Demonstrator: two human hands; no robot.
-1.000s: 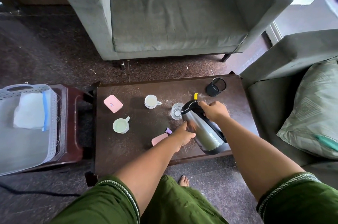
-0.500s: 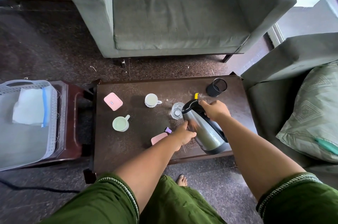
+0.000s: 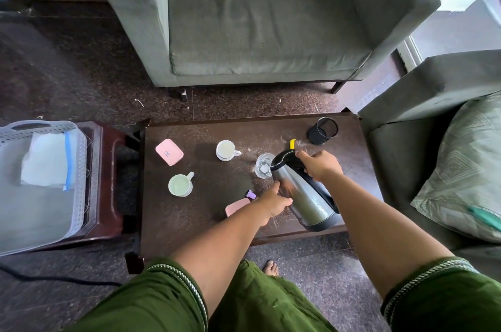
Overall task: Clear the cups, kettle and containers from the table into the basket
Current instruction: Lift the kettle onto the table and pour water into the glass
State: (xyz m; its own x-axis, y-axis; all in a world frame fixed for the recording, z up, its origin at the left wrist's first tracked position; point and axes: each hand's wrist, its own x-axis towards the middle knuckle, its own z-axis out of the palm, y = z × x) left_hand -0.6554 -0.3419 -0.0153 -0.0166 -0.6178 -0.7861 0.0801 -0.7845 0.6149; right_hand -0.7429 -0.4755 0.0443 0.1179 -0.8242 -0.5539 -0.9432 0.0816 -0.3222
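A steel kettle with a black lid and handle stands at the right front of the dark table. My right hand is closed around its handle. My left hand presses flat against its left side. A clear glass sits just behind the kettle's spout. Further left are a white cup, a pale green cup and a pink container. A second pink container with a purple cap lies partly under my left wrist. A black mesh cup stands at the back right.
A white perforated basket holding a white cloth rests on a red-brown stool left of the table. A grey armchair faces the table from behind. A sofa with a green cushion lies to the right. A black cable crosses the floor at lower left.
Both hands stay on the kettle, which has barely shifted. The view has tilted slightly.
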